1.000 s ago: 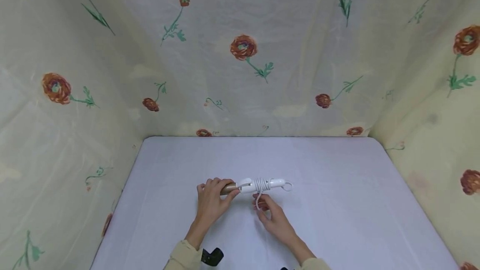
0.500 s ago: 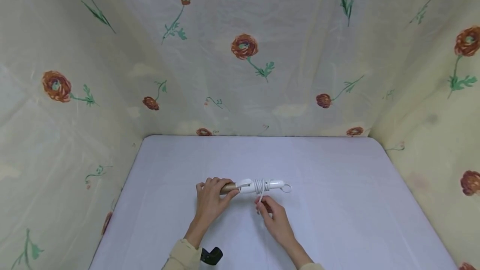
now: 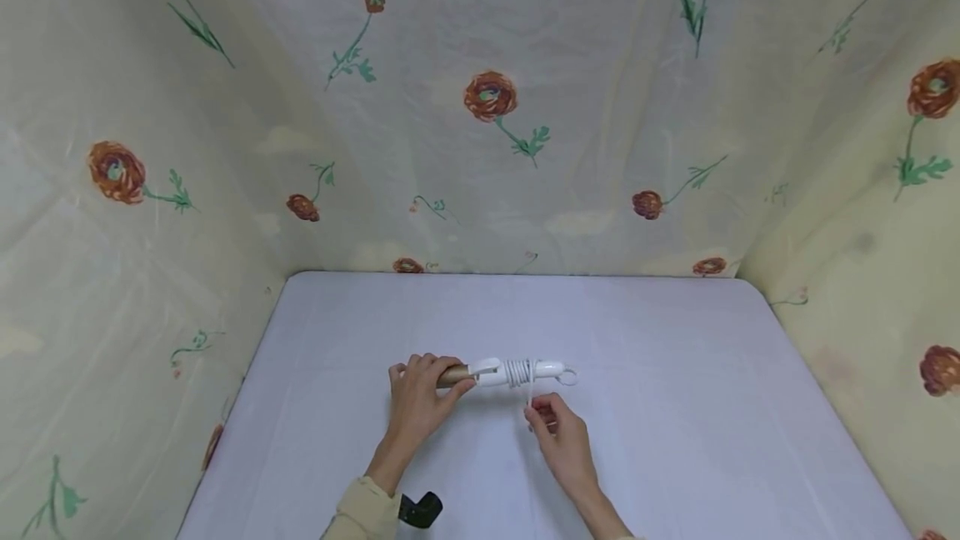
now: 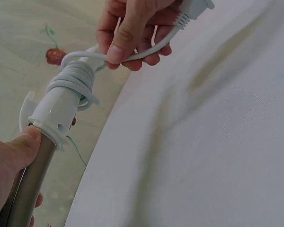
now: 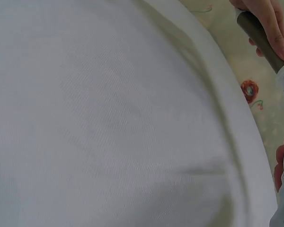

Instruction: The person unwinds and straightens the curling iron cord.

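A curling iron (image 4: 35, 179) with a brownish barrel and white handle is held above the table. My left hand (image 3: 418, 402) grips its barrel, the thumb near the white collar. White cord (image 4: 72, 84) winds in several turns around the handle. Below the handle in the head view, my right hand (image 3: 564, 444) pinches the cord's loose strand between thumb and fingers. In the left wrist view the cord's plug (image 4: 195, 8) sticks out past the right hand's fingers. The right wrist view shows the barrel and left hand at upper right, with right fingertips (image 5: 278, 168) at the edge.
A white-covered table (image 3: 675, 407) lies beneath the hands. Curtains with a flower print (image 3: 480, 173) enclose its back and sides. A black wrist-worn device (image 3: 422, 510) sits by the left sleeve (image 3: 367, 509).
My right hand has shifted to the right and slightly lower, carrying the cord strand toward the handle's looped end. The left hand and curling iron have drifted slightly left.
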The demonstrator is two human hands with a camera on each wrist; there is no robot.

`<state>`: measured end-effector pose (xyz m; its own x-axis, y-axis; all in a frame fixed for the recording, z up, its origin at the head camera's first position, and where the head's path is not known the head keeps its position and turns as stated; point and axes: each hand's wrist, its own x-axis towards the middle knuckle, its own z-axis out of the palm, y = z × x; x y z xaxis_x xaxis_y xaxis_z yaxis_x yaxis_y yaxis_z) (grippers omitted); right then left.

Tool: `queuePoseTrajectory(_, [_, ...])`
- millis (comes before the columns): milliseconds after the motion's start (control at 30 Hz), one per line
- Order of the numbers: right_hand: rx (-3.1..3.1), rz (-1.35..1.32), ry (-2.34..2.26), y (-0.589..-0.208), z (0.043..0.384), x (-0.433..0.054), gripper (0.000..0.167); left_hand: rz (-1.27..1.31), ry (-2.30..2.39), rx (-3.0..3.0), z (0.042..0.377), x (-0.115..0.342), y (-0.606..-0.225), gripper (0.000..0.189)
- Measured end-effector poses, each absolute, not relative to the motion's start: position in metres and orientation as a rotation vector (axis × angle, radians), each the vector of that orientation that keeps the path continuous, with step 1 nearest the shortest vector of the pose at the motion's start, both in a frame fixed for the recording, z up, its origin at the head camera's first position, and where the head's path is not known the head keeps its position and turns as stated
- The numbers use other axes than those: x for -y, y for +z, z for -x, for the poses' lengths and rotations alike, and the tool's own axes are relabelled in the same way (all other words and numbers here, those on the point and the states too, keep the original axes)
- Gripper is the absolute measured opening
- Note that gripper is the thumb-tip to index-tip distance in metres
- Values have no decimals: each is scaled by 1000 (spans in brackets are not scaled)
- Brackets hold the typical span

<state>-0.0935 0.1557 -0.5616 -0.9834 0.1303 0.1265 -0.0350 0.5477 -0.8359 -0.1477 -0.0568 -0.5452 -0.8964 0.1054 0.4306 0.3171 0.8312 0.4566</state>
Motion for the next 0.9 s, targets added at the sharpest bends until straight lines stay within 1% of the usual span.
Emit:
queuePoseTrajectory(67, [2638, 24, 1301, -560, 92, -157, 8, 327, -737, 2618, 148, 58, -546, 37])
queuePoseTrajectory(167, [2633, -57, 1164, -558, 90, -159, 13, 345, -722, 2629, 146, 59, -547, 36])
queuePoseTrajectory(400, [2517, -236, 1030, -545, 91, -168, 15, 351, -747, 2645, 142, 60, -548, 36])
queuePoseTrajectory(700, [2402, -426, 975, -530, 106, -178, 15, 395, -744, 2644, 143, 63, -552, 36])
queuePoseTrajectory(900, [2435, -446, 890, -521, 119, -183, 14, 412, -737, 2635, 143, 64, -552, 36])
